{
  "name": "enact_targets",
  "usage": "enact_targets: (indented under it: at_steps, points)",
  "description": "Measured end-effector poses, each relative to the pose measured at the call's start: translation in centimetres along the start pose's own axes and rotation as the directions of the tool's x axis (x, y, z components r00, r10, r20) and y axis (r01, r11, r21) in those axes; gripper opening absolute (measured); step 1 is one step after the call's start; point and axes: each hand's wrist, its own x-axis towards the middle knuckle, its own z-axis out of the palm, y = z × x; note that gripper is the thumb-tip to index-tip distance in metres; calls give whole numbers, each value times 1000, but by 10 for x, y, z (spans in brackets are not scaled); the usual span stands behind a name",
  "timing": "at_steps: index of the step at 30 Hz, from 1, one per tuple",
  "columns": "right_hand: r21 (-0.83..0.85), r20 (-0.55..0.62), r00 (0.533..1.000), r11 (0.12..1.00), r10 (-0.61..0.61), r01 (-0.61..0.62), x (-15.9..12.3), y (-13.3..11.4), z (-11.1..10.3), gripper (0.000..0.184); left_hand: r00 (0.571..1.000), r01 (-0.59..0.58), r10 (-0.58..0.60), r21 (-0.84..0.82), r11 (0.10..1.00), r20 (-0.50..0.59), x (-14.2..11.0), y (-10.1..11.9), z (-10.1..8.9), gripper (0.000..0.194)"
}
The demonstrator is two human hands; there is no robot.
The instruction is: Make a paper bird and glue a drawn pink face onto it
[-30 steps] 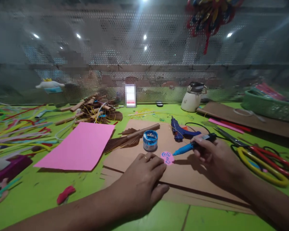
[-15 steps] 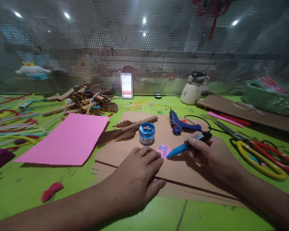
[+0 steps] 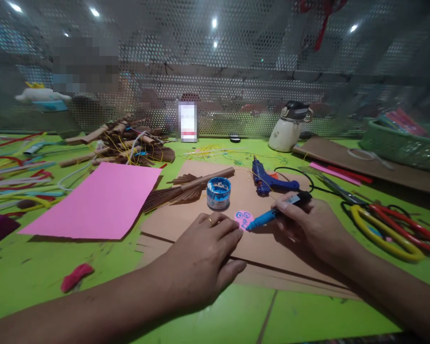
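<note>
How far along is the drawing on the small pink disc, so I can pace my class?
Done: the small pink disc bears two ringed, eye-like shapes and a mark below them. In hand: the right hand holds the blue marker, its tip at the disc's lower right; the left hand lies at the lower left. Left: probably some marking there, but how much I cannot tell.

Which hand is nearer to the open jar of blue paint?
Left. The left hand lies just on the near side of the jar; the right hand, holding a blue marker, is farther off to its right.
</note>
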Motion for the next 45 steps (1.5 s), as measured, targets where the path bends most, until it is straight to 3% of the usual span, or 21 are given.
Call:
enact_targets:
  at_steps: [22, 29, 45]
  points:
    - [-72, -58, 998, 997, 26, -30, 2, 1, -5, 41, 999, -27, 28, 22, 999, -35, 2, 0, 0, 34]
    - [93, -58, 998, 995, 39, -34, 1, 2, -3, 37, 1000, -23, 24, 24, 999, -18, 2, -1, 0, 35]
    - [-84, -44, 999, 996, -6, 2, 2, 2, -3, 43, 1000, -26, 26, 31, 999, -7, 2, -1, 1, 37]
